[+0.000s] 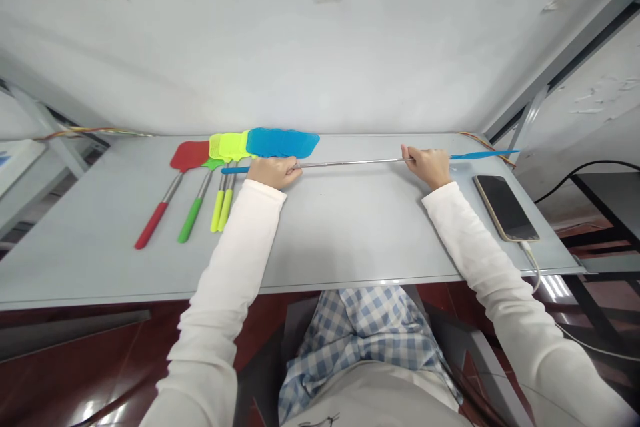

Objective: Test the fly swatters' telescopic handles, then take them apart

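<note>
A long blue fly swatter lies stretched across the grey table (pixel 325 227), its thin metal rod (pixel 350 162) extended. My left hand (pixel 273 171) is closed around the swatter's blue handle end, and my right hand (pixel 430 165) is closed on the rod close to the blue swatter head (pixel 483 155), which shows edge-on at the right. To the left lie several other swatters: a red one (pixel 173 190), a green one (pixel 196 203), two yellow ones (pixel 223 203), and a pile of blue heads (pixel 283 143).
A smartphone (pixel 505 205) lies face up at the table's right, with a cable running off the front edge. The wall stands just behind the table. Metal frame legs and loose wires show at both back corners.
</note>
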The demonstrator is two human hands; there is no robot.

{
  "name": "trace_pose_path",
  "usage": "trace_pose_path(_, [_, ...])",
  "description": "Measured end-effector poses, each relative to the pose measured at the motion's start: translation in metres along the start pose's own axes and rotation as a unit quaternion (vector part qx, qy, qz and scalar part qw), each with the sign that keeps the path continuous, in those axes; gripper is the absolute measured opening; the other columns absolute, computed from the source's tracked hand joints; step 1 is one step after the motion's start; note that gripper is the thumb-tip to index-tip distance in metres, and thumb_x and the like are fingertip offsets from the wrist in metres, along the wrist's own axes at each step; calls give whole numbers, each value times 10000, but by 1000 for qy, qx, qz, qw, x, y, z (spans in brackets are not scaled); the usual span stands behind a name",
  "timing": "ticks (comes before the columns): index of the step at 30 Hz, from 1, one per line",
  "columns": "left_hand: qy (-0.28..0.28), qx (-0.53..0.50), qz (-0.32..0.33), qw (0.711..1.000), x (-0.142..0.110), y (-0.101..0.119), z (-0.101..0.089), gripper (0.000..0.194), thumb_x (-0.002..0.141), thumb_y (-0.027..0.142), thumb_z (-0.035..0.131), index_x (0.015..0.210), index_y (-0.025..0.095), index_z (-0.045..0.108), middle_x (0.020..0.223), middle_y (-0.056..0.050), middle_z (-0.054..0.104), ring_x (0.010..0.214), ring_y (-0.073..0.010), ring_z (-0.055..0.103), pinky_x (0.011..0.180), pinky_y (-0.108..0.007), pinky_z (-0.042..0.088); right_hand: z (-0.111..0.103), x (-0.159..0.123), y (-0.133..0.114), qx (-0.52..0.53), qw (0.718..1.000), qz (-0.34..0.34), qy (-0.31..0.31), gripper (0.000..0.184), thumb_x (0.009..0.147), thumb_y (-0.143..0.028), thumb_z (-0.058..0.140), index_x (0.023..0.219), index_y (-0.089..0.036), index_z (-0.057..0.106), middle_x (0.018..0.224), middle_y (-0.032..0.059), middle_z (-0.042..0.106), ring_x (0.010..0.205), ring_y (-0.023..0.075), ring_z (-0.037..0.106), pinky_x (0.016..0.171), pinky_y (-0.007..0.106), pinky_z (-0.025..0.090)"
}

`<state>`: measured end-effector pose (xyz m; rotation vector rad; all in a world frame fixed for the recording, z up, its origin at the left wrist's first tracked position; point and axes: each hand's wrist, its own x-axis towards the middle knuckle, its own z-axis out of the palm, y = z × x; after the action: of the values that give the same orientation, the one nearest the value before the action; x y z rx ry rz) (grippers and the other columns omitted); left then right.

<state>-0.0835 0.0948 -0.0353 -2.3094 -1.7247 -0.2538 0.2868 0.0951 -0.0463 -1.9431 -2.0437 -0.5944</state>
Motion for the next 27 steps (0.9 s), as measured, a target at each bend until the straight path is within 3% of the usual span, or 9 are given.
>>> trace_pose_path(27, [-10, -22, -23, 999, -2, 6, -4, 219, 759, 341, 453, 666, 219, 610, 723, -75, 677, 705, -224, 600, 549, -302, 232, -6, -3, -3, 7, 999, 15, -47, 520, 955, -464, 300, 788, -186, 707, 628, 90, 653, 525, 139, 474, 577, 290, 124])
